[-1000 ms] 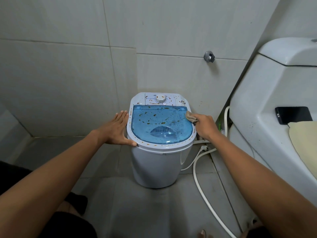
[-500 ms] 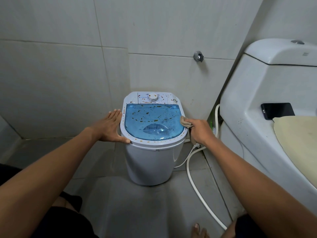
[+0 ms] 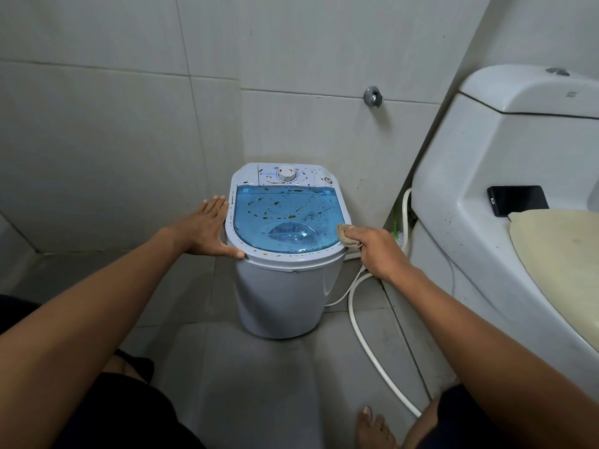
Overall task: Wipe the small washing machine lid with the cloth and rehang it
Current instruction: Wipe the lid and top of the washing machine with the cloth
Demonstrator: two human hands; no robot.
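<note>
**Cloth meets the rim as the wipe gets under way**

From my remote seat, the small white plastic washing machine [image 3: 285, 286] stands on the grey tiled floor [image 3: 259, 384] at centre frame, its translucent blue domed lid [image 3: 285, 218] closed and speckled all over with brown-orange flecks. The right hand [image 3: 377, 251] has its fingers curled round a bunched tan woven cloth [image 3: 348, 238], which touches the lid's edge at about 3 o'clock. The left hand [image 3: 207, 230] lies flat with fingers straight against the machine's rim at 9 o'clock, holding nothing, seemingly bracing the tub.

I judge the wiping step to be at its start: the flecks cover the lid and the white rim alike, and no cleared patch shows. The next move, as I read it, calls for dragging the cloth across the dome from 3 o'clock toward 9, pressing enough to lift the marks while the left hand keeps the light tub from sliding.

A round white control dial [image 3: 287, 175] sits at the lid's 12 o'clock; its markings are too small to read. A white hose [image 3: 372, 351] trails over the floor at 4 o'clock. A white ceramic toilet [image 3: 486, 189] at 2 o'clock is cut off by the frame, a black phone [image 3: 517, 199] lying on it. Where the cloth should hang is out of view.
</note>
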